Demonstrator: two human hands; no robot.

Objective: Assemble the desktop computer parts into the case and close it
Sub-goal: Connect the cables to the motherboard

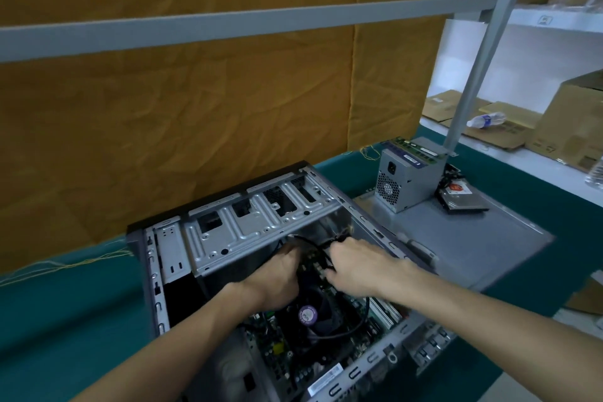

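Both hands were placed inside the open computer case [182, 248], which lay on its side on the green bench [65, 313].

The left hand [280, 274] was reached down beside the drive cage [257, 222], just above the black cooler fan [313, 316] of the motherboard [280, 349]; its fingers were hidden, so its grip could not be told. The right hand [355, 268] was seen with fingers curled, and its grip was closed on black cables [321, 243] near the upper edge of the board. The grey side panel [473, 238] was laid flat on the bench to the right of the case. On this panel the power supply [404, 179] was stood, and a hard drive [463, 202] was laid just beside it.
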